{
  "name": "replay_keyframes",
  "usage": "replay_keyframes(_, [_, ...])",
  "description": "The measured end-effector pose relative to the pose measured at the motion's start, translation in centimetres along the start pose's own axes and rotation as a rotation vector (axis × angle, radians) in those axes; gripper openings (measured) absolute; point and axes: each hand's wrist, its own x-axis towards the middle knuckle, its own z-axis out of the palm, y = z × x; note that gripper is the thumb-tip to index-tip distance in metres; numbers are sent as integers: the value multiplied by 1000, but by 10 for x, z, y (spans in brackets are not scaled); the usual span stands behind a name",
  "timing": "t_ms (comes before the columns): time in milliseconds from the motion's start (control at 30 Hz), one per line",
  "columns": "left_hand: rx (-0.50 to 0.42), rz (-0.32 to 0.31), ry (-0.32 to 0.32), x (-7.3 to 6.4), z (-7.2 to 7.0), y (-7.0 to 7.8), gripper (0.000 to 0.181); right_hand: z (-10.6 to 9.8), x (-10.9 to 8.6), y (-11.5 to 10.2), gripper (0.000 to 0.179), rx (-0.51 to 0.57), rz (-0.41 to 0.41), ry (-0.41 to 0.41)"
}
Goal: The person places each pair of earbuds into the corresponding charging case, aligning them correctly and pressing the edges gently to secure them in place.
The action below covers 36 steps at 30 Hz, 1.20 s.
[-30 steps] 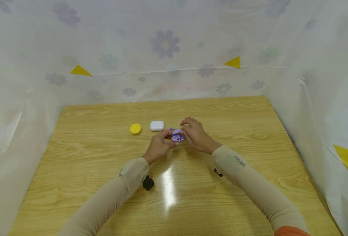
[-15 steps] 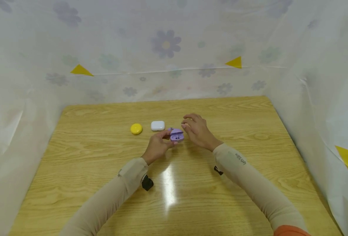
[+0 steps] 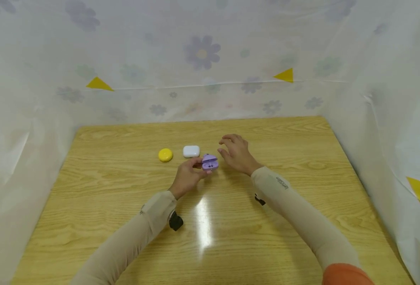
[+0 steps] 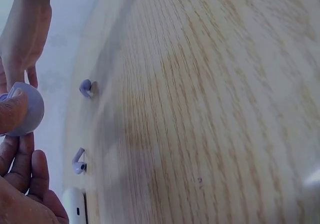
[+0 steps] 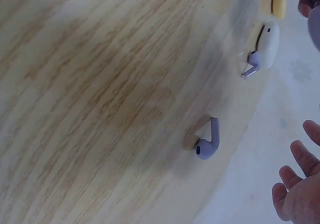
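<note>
My left hand [image 3: 186, 176] pinches a purple earbud case [image 3: 210, 166] between thumb and fingers, above the table. Its lid is raised and its inside faces me in the head view; from the left wrist only the smooth outer shell shows. To the right of the case hovers my right hand [image 3: 237, 155], fingers loosely bent and holding nothing. Two purple earbuds lie on the table: one [image 5: 207, 144] below the right hand, the other [image 5: 253, 63] beside the white case. In the head view the first is hidden by the right hand, the other peeks from behind the lid.
A white earbud case [image 3: 191, 151] lies on the wooden table [image 3: 203, 261] just left of the purple one. Further left is a round yellow case [image 3: 165, 155]. Flower-patterned sheets [image 3: 201, 52] hang behind the table and along both sides.
My right hand has let go of the purple case and drawn back from it, fingers loosening. The left hand has shifted the case slightly left, its lid still raised.
</note>
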Motion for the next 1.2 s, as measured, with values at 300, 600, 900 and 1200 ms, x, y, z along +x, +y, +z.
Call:
replay_keyframes(300, [7, -20, 0, -1, -3, -2, 44, 14, 17, 2, 34, -73, 75, -145])
replay_keyframes(600, [-26, -76, -14, -3, -3, -9, 35, 25, 25, 0, 36, -163, 135, -276])
replay_keyframes(900, [-50, -76, -6, -6, -1, -12, 32, 36, 32, -3, 36, -189, 95, -315])
replay_keyframes(1200, [-50, -53, 2, -4, -1, -15, 31, 47, 39, -2, 33, -194, 59, -322])
